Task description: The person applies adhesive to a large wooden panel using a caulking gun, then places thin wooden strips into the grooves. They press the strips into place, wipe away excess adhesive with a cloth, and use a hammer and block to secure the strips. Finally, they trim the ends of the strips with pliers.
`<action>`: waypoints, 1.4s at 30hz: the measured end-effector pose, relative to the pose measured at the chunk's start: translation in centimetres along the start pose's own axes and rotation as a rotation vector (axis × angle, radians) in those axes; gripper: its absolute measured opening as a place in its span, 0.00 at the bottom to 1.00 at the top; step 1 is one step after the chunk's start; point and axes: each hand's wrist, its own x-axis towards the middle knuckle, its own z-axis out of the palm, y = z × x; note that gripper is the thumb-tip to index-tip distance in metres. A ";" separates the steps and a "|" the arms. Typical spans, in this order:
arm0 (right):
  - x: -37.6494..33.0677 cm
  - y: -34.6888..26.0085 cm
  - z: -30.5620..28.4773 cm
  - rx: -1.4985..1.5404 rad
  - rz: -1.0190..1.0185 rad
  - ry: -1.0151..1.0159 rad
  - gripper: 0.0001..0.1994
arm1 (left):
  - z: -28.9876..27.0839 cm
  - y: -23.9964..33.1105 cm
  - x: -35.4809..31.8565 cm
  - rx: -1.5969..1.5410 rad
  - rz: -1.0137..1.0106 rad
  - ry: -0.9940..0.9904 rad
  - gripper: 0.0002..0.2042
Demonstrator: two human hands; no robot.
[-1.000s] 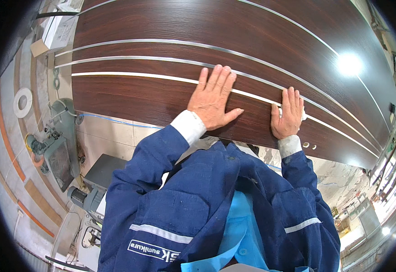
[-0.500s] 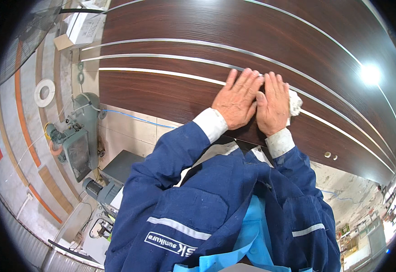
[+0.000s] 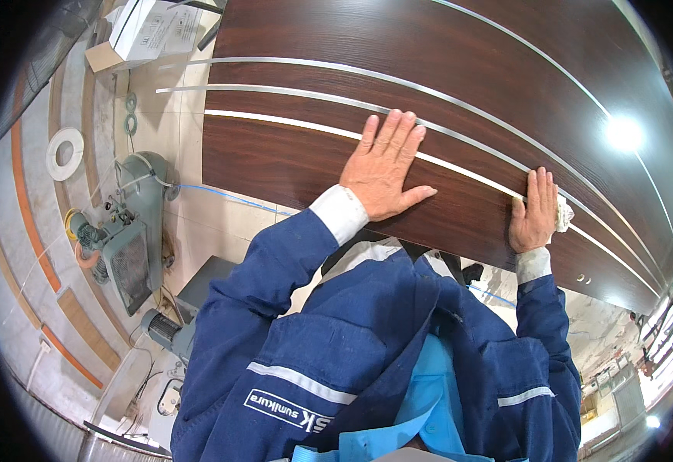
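Observation:
A long dark-brown wood-grain panel (image 3: pixel 306 165) with narrow pale metallic strips lies before me. My left hand (image 3: pixel 383 173) rests flat on it, fingers stretched and thumb spread, fingertips near the middle strip and palm over the lower part of the panel. Farther right, my right hand (image 3: pixel 535 212) is laid on the lowest strip (image 3: pixel 471 168) with its fingers straight and close together. A crumpled white cloth (image 3: pixel 564 215) sticks out past its right side; the part of the cloth under the hand is hidden.
Left of the panel stand a grey-green compressor (image 3: pixel 132 254) and a blue air hose (image 3: pixel 232 198) on the tiled floor. An opened white carton (image 3: pixel 148 35) sits at the upper left. A white ring (image 3: pixel 65 154) lies nearby. Two of the strips overhang the panel's left end.
My hands, side by side before, are now apart. The right has slid rightward along the strip with the white cloth; the left has shifted slightly left in the picture, its thumb now spread.

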 end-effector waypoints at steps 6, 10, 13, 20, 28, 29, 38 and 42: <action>-0.1 -0.2 0.1 0.000 0.019 -0.005 0.30 | -0.1 -0.2 0.1 -0.038 0.006 0.008 0.53; 0.0 -0.5 0.0 -0.013 0.017 -0.005 0.30 | 0.0 -0.1 0.2 -0.060 -0.001 0.009 0.53; 0.1 -0.7 0.0 -0.022 0.023 -0.009 0.30 | 0.1 0.1 0.3 -0.038 -0.010 0.023 0.53; 0.3 -1.2 -0.1 -0.025 0.031 -0.025 0.30 | 0.1 -0.1 0.3 -0.025 -0.028 0.043 0.52; 0.3 -1.8 -0.6 0.006 0.117 -0.039 0.31 | 0.6 -0.4 0.3 -0.087 -0.025 0.099 0.52; 0.4 -2.5 -0.3 0.002 0.133 0.035 0.32 | 0.6 -0.4 0.3 -0.089 -0.021 0.097 0.52; 6.5 -12.3 1.5 0.247 0.079 0.153 0.36 | 0.1 -0.7 0.5 -0.060 -0.011 0.128 0.52; 7.6 -14.1 2.6 0.154 0.143 -0.038 0.40 | 0.1 -0.4 0.6 -0.023 -0.015 0.111 0.51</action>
